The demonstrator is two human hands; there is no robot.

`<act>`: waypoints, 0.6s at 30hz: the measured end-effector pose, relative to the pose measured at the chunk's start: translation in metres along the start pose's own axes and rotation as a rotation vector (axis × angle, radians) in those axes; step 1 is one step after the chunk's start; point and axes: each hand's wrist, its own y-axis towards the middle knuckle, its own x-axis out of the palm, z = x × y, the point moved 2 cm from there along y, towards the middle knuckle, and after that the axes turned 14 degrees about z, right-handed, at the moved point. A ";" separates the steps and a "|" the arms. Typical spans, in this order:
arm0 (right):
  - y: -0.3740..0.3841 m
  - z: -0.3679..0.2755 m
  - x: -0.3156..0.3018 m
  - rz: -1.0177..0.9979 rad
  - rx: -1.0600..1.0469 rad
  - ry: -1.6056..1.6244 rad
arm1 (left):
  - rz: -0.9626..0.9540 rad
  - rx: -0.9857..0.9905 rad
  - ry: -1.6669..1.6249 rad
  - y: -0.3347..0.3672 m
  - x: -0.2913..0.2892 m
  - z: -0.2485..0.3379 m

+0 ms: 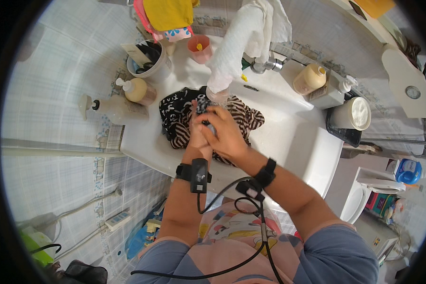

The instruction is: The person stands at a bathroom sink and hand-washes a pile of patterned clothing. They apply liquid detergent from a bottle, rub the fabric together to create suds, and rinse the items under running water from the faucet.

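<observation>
A wet-looking garment lies bunched in the white sink [288, 137]. Its cloth is black with white print at the left, and brown and black striped cloth [244, 113] spreads to the right and below. Both my hands meet above it, beneath the white cloth [236, 47] draped over the tap, where clear water seems to run down. My right hand [225, 132] curls over a dark bit of the cloth, fingers bent. Partly covered by it, my left hand [198, 135] grips the same gathered part [203, 105] from the left side.
Pump bottles [139, 91] crowd the sink's left rim beside a white bucket [156, 64] of tools. A pink cup [199, 49] stands at the back. More bottles [310, 79] and a white tub [357, 113] line the right. Cables [261, 208] hang from my wristbands.
</observation>
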 end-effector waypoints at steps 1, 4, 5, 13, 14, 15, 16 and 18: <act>0.010 0.008 0.004 -0.033 0.037 -0.078 | 0.085 0.109 0.094 0.002 -0.001 -0.011; 0.046 0.061 0.002 0.015 0.245 -0.135 | 0.468 0.054 0.272 -0.015 0.057 -0.026; 0.053 0.062 -0.002 0.063 0.277 -0.100 | 0.513 0.077 0.284 -0.017 0.063 -0.024; 0.052 0.063 0.005 -0.030 0.224 -0.197 | 0.339 0.014 0.279 -0.015 0.062 -0.024; 0.061 0.071 0.001 -0.064 0.276 -0.239 | 0.477 -0.077 0.476 -0.017 0.063 -0.020; 0.056 0.068 0.002 -0.021 0.225 -0.228 | 0.444 -0.071 0.389 -0.014 0.062 -0.019; 0.042 0.060 0.006 0.022 0.175 -0.217 | 0.410 -0.066 0.302 -0.010 0.060 -0.018; 0.020 0.027 0.013 0.095 0.065 -0.183 | 0.352 -0.068 0.112 -0.001 0.039 -0.007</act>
